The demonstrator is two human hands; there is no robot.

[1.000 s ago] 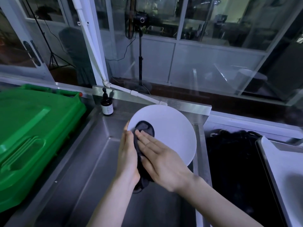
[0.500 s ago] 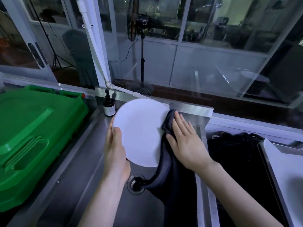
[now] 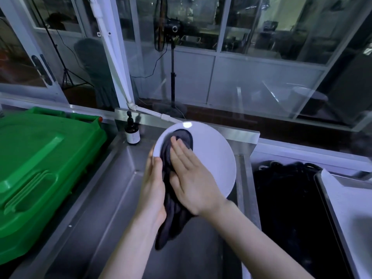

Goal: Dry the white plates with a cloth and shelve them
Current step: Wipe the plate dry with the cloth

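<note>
The plate (image 3: 211,158) shows smooth and glossy, with a bright glint at its twelve o'clock rim. The cloth (image 3: 173,218) looks soft, matt, creased. The sink (image 3: 96,208) is brushed, dull-sheened metal, and at nine o'clock the bin (image 3: 40,158) is smooth green plastic.

The plate (image 3: 211,158) sits above the sink (image 3: 112,198), bin (image 3: 40,158) left, bottle (image 3: 132,133) behind.

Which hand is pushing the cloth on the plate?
The right hand: its fingers lie flat on the dark cloth against the white plate. The left hand only grips the plate's left rim, thumb on top.
</note>
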